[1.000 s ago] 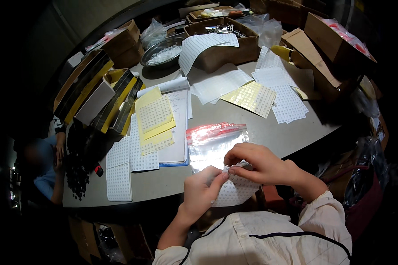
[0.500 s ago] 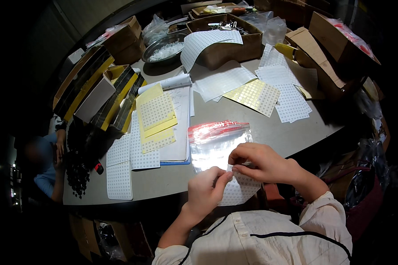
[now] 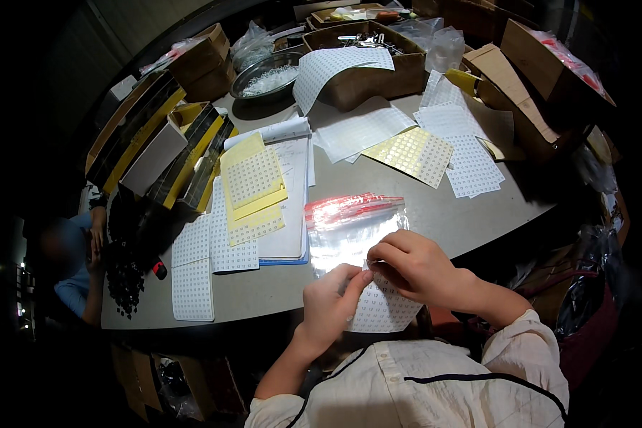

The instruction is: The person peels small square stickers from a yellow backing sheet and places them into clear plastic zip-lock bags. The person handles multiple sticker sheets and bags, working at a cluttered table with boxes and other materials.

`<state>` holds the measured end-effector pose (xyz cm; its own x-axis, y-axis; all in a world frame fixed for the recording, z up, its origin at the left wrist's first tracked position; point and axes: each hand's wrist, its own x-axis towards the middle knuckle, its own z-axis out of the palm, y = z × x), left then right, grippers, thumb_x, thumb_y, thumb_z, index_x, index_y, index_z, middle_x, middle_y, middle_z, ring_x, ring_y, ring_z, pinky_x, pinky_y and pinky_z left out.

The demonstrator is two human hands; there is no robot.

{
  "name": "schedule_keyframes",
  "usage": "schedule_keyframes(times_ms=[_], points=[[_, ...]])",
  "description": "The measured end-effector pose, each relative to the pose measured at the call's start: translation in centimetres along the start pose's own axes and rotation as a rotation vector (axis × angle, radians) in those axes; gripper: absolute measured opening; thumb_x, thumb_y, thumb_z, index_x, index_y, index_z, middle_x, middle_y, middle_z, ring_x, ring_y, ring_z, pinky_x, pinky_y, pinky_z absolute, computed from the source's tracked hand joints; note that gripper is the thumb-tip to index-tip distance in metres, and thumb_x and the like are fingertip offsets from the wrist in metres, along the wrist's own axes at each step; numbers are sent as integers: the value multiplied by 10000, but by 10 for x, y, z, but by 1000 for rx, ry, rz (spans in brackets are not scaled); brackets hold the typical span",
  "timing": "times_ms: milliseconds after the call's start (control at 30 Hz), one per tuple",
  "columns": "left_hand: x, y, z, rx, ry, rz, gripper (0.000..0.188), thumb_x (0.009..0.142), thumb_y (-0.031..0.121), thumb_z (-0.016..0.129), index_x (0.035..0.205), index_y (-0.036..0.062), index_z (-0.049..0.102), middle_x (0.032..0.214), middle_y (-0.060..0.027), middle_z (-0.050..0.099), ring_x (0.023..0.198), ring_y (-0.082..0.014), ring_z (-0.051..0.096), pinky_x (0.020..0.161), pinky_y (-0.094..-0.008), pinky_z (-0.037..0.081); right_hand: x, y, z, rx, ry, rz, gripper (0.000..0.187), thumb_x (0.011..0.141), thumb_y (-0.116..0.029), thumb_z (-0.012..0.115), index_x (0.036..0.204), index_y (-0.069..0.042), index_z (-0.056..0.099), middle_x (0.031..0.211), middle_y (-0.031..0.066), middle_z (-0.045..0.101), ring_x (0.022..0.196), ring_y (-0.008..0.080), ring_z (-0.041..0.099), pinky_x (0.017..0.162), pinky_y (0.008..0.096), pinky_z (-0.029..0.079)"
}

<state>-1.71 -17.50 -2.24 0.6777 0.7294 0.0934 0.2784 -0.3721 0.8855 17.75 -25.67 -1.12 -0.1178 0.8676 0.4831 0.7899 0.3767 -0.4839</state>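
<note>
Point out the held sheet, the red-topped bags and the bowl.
held sheet (image 3: 385, 309): head view, middle of its printed face.
red-topped bags (image 3: 353, 234): head view, clear plastic below the red.
bowl (image 3: 253, 66): head view, bare inner wall.

Handheld white printed sheet (image 3: 386, 311) at table edge (image 3: 255, 308)

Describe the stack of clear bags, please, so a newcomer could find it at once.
Find the near edge of the grey table, where the left hand and right hand meet at a white sheet. Beyond them lies the stack of clear bags. Its shiny film and red top edge set it apart from the paper sheets.
</note>
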Motion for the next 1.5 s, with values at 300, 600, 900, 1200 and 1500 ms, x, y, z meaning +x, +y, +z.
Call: schedule_keyframes(times_ms=[300, 600, 900, 1200, 1500], points=[[0, -5, 2, -19, 2, 15, 197, 974, 184, 691, 1020, -1, 739, 794, -177, 710, 662, -227, 686, 641, -324, 525, -2, -2, 5, -37, 22, 24, 238, 820, -42, 762, 1025, -38, 641, 934, 103, 631, 838, 287, 633, 721, 385, 519], [1, -5, 0, -22, -25, -10, 190, 978, 178, 676, 1043, 9, 734, 828, -187, 717, 695, -250, 701, 663, -331, 532, -3, -3, 7, -99, -17, -65, 230, 799, 1, 741, 993, -27, 620, 905, 113, 606, 823, 315, 612, 717, 391, 500], [-1, -14, -11, 26, 37, -76, 204, 968, 198, 672, 1040, 18, 735, 849, -180, 724, 749, -267, 716, 715, -350, 539, 17, 48, -33, 363, -23, 313, 116, 907, -103, 648, 966, -8, 619, 868, 77, 635, 790, 165, 603, 732, 311, 490], [-3, -30, -16, -76, 79, -63, 189, 953, 159, 682, 1021, -10, 732, 797, -128, 719, 729, -135, 668, 702, -305, 532, 35, 80, -33, 266, -379, 400, 189, 905, -190, 629, 952, -7, 635, 811, 105, 657, 746, 199, 602, 721, 331, 490], [-4, -31, -17, -84, 98, -45, 188, 954, 161, 685, 1011, -13, 726, 780, -126, 707, 712, -137, 658, 692, -308, 529, 36, 85, -18, 68, -411, 359, 230, 893, -216, 661, 972, -1, 644, 853, 171, 682, 773, 301, 656, 719, 399, 509]])
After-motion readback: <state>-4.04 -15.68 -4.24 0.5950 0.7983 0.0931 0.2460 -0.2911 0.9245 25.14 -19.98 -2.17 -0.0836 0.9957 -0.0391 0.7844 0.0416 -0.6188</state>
